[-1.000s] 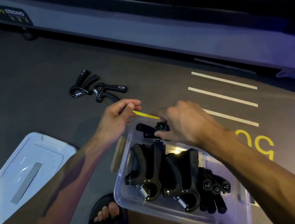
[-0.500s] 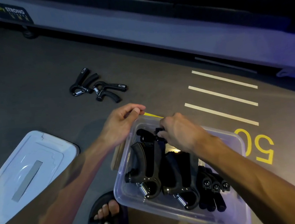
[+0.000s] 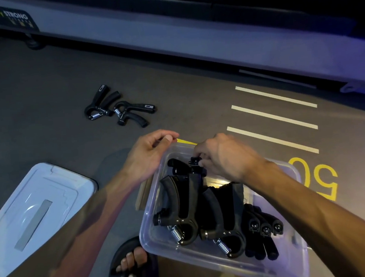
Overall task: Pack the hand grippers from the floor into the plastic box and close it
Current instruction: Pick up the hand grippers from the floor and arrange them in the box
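Clear plastic box [image 3: 154,235] on the floor [image 3: 40,89], head view — the only view. Compared with a second ago, the right hand [image 3: 225,159] has sunk from above the far rim into the far corner of the box; its fingers [image 3: 201,163] pinch a black gripper [image 3: 186,167], so that grip is clamped on it and appears to be seating it against those already packed. Two large grippers [image 3: 183,206] lie side by side in the middle of the box, with a row of dark handles [image 3: 264,228] at the near right wall. The left hand [image 3: 150,156] has drawn back from mid-air over the floor to the far left corner of the box; thumb and fingers are pressed together at the rim, though whether they actually pinch the plastic cannot be told.

Two grippers [image 3: 117,109] remain on the floor, touching each other, well apart from the box. Lid [image 3: 35,208] lies flat on the floor to the left, just beside the left forearm — not yet fitted. A sandalled foot [image 3: 130,264] shows near the box's near edge.

Judgement: one more item is being placed, so packing is well along but unfinished; the floor pair must still be fetched before the lid goes on.
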`<move>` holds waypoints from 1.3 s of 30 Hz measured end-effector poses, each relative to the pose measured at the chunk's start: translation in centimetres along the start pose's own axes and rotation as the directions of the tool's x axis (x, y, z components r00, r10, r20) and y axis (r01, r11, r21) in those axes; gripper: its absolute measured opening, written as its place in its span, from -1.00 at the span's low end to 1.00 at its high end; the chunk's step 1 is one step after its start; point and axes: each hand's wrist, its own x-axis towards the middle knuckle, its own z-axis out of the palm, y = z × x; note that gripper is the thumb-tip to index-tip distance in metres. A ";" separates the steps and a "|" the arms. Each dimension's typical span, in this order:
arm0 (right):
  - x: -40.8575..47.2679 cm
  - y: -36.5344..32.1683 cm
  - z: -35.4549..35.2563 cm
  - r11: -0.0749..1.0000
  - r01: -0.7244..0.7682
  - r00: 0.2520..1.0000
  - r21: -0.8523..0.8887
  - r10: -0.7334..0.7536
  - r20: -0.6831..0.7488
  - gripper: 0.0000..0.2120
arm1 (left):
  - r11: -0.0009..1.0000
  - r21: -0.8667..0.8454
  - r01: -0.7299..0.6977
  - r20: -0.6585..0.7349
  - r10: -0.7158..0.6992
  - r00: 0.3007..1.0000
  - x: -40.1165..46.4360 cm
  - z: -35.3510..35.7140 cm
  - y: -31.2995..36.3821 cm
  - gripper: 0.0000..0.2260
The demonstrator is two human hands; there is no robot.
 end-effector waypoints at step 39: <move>2.2 2.9 -0.7 0.936 0.167 0.927 0.310 -0.043 -0.372 -0.93 | 0.992 -0.037 0.124 -0.046 -0.126 0.991 4.6 -0.7 -4.7 -0.78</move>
